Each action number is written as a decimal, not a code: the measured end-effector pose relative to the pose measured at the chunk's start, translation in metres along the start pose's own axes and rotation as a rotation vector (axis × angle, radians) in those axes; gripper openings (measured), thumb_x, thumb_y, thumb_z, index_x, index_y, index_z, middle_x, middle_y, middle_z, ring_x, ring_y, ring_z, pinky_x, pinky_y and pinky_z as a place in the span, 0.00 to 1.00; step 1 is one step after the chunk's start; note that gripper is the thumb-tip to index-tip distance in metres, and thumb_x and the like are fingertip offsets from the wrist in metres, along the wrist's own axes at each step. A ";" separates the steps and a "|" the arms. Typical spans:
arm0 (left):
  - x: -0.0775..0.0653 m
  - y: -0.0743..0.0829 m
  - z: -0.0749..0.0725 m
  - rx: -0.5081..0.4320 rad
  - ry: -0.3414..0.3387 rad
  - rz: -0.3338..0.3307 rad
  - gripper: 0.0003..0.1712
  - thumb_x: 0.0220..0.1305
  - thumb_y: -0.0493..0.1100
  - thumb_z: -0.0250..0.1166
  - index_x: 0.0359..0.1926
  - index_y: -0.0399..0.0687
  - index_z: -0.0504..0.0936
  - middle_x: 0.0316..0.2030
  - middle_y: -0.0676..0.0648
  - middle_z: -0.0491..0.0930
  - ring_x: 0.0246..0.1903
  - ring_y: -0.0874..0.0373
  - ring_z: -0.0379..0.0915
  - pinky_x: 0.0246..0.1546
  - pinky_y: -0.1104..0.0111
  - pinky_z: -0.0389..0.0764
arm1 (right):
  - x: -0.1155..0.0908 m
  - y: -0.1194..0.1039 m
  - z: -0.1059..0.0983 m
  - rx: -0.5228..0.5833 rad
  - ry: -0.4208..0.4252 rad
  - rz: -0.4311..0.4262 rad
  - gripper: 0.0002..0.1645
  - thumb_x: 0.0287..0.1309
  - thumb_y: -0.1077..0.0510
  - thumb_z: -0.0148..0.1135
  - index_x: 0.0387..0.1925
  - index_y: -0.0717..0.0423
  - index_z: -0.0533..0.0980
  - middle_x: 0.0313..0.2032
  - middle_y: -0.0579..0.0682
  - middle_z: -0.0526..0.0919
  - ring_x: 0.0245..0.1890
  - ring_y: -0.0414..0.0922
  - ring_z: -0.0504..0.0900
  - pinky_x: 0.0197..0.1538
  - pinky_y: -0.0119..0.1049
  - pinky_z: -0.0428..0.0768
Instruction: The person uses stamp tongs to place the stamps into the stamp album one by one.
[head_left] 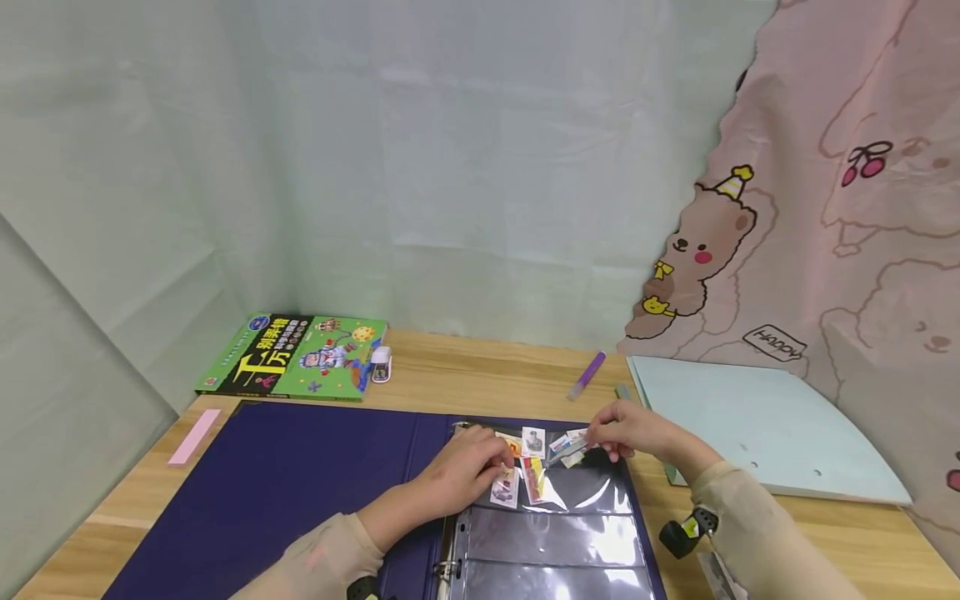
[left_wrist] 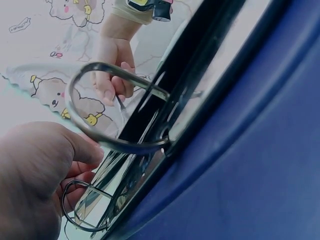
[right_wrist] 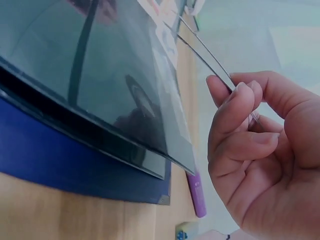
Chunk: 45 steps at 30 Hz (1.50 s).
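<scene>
My right hand (head_left: pixel 628 428) pinches a pair of thin metal tweezers (right_wrist: pixel 207 61) between thumb and fingers. In the head view their tips point left over small stamps lying at the top of a clear pocket page (head_left: pixel 551 537). One stamp (head_left: pixel 533 442) carries a grey picture, and a red-and-yellow stamp (head_left: pixel 533 478) lies below it. My left hand (head_left: pixel 461 472) rests at the page's ring side, fingers loosely bent beside another stamp (head_left: pixel 505 487). The page lies in an open dark blue binder (head_left: pixel 292 483); its metal ring (left_wrist: pixel 75 102) shows large in the left wrist view.
Behind the binder lie a green book (head_left: pixel 322 358), a small white stapler (head_left: pixel 381 364) and a purple pen (head_left: pixel 587 375). Light blue sheets (head_left: pixel 750 417) are at the right. A pink strip (head_left: pixel 195 437) lies left, on the wooden table (head_left: pixel 480 367).
</scene>
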<state>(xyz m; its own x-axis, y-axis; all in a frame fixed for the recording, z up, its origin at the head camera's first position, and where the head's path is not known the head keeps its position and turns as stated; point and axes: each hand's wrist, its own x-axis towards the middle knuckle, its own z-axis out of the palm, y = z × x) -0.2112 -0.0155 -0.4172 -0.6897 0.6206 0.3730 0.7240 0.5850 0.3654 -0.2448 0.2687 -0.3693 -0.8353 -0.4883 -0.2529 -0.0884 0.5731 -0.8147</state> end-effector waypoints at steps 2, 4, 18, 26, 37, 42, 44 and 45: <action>0.000 0.000 0.000 0.002 0.001 0.001 0.05 0.56 0.40 0.61 0.32 0.57 0.76 0.24 0.61 0.68 0.31 0.67 0.62 0.40 0.70 0.64 | -0.002 0.000 -0.002 -0.008 0.012 0.000 0.14 0.54 0.60 0.54 0.30 0.71 0.77 0.12 0.41 0.71 0.13 0.35 0.67 0.16 0.25 0.60; 0.000 0.000 0.000 -0.001 0.000 -0.006 0.05 0.56 0.40 0.61 0.33 0.57 0.76 0.24 0.61 0.68 0.31 0.67 0.62 0.39 0.70 0.64 | -0.002 -0.001 -0.003 0.000 0.018 -0.002 0.14 0.54 0.60 0.54 0.30 0.71 0.77 0.12 0.41 0.71 0.13 0.34 0.67 0.16 0.25 0.60; 0.001 0.001 0.001 0.003 0.009 0.008 0.04 0.56 0.41 0.61 0.32 0.57 0.76 0.24 0.61 0.68 0.31 0.67 0.62 0.40 0.70 0.64 | 0.005 0.005 0.008 0.037 0.002 -0.062 0.14 0.53 0.62 0.54 0.28 0.74 0.76 0.12 0.41 0.71 0.13 0.35 0.68 0.14 0.24 0.59; 0.001 0.001 0.001 -0.001 0.013 0.010 0.05 0.55 0.41 0.62 0.32 0.57 0.76 0.24 0.61 0.68 0.31 0.67 0.62 0.40 0.69 0.64 | 0.005 0.005 0.008 0.017 0.008 -0.086 0.13 0.54 0.63 0.53 0.26 0.74 0.75 0.12 0.42 0.70 0.13 0.36 0.70 0.15 0.24 0.60; 0.001 0.002 -0.002 0.006 0.027 0.021 0.04 0.55 0.40 0.61 0.31 0.57 0.76 0.24 0.61 0.68 0.31 0.67 0.62 0.39 0.70 0.64 | 0.009 -0.002 0.010 -0.028 -0.021 -0.082 0.11 0.51 0.66 0.49 0.26 0.71 0.76 0.13 0.44 0.71 0.13 0.38 0.68 0.16 0.25 0.61; 0.001 0.002 -0.002 0.012 0.030 0.022 0.05 0.55 0.40 0.61 0.31 0.58 0.76 0.24 0.61 0.69 0.31 0.67 0.63 0.39 0.69 0.65 | 0.009 0.000 0.011 -0.023 -0.032 -0.071 0.11 0.52 0.65 0.50 0.26 0.71 0.76 0.13 0.43 0.71 0.13 0.37 0.68 0.16 0.25 0.62; 0.001 0.002 -0.002 0.015 0.035 0.026 0.05 0.55 0.40 0.62 0.31 0.57 0.77 0.24 0.61 0.69 0.32 0.67 0.63 0.39 0.69 0.65 | 0.009 0.000 0.011 -0.024 -0.040 -0.069 0.11 0.52 0.65 0.50 0.26 0.71 0.76 0.13 0.44 0.71 0.13 0.37 0.69 0.16 0.25 0.62; 0.001 0.002 -0.002 0.015 0.037 0.027 0.06 0.54 0.39 0.62 0.31 0.57 0.77 0.24 0.61 0.70 0.32 0.67 0.63 0.39 0.69 0.65 | 0.008 0.000 0.011 -0.026 -0.044 -0.067 0.11 0.53 0.64 0.51 0.26 0.71 0.76 0.13 0.44 0.71 0.13 0.37 0.69 0.16 0.25 0.62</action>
<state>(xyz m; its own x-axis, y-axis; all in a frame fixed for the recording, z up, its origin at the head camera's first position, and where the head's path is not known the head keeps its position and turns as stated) -0.2106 -0.0148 -0.4143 -0.6699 0.6162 0.4141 0.7419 0.5767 0.3420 -0.2458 0.2574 -0.3777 -0.8024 -0.5542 -0.2215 -0.1575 0.5546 -0.8171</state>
